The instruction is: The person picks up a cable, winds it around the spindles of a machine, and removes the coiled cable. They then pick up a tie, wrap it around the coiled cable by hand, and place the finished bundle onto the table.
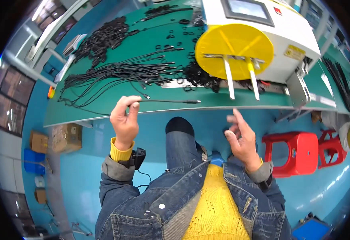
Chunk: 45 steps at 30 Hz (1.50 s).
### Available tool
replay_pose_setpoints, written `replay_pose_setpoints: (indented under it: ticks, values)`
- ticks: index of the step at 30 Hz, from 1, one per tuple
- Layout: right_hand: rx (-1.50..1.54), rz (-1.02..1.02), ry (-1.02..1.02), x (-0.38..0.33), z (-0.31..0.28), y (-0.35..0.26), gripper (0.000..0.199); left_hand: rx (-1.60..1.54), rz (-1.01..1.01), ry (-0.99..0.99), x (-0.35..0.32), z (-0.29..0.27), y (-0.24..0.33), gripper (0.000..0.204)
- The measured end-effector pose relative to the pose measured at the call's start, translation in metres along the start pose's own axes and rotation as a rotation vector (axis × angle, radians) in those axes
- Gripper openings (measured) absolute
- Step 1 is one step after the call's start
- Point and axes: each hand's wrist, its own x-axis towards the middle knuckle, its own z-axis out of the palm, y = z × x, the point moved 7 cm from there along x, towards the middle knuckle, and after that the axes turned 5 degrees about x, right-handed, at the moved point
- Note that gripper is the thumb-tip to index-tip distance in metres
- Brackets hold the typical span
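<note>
My left hand [125,120] pinches a black cable [167,101] over the front edge of the green table. One end of this cable, with a metal-tipped plug, points right toward the machine; the rest trails left over the tabletop. My right hand [241,138] is apart from everything, its fingers loosely spread in front of the table edge. Above it stands a white machine [279,36] with a yellow disc [235,48] and two metal prongs [228,80] pointing toward me. Beside the left hand lies a bundle of straight black cables [123,72] with plugs facing right.
A heap of coiled black cables [107,38] lies at the table's far left, with small black rings [201,76] beside the disc. Red stools [295,154] stand on the floor at right. Cardboard boxes [67,137] sit under the table's left end.
</note>
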Motion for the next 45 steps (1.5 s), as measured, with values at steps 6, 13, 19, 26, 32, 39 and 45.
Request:
replay_pose_setpoints:
  ticks: [6, 13, 19, 26, 32, 39, 45]
  values:
    - [-0.428, -0.516, 0.106, 0.012, -0.018, -0.064, 0.043, -0.116, 0.095, -0.275, -0.013, 0.062, 0.054, 0.007]
    - [-0.58, -0.6, 0.207, 0.012, -0.059, -0.072, 0.031, -0.237, 0.138, -0.478, -0.001, 0.12, 0.105, 0.013]
    - [-0.612, -0.566, 0.309, 0.057, -0.084, -0.054, 0.024, -0.193, 0.207, -0.365, 0.048, 0.161, 0.116, 0.013]
    - [-0.456, -0.432, 0.508, 0.102, -0.071, 0.006, 0.012, -0.253, 0.132, -0.278, 0.063, 0.198, 0.074, 0.011]
    - [-0.52, -0.309, 0.547, 0.118, -0.071, 0.021, 0.006, -0.229, 0.097, -0.248, 0.068, 0.203, 0.065, 0.013]
    - [-0.415, -0.275, 0.579, 0.081, -0.081, 0.027, 0.005, -0.323, 0.109, -0.275, 0.062, 0.194, 0.064, 0.013]
    - [-0.399, -0.113, 0.479, 0.04, -0.082, 0.049, 0.006, -0.332, 0.037, -0.265, 0.049, 0.184, 0.044, 0.014]
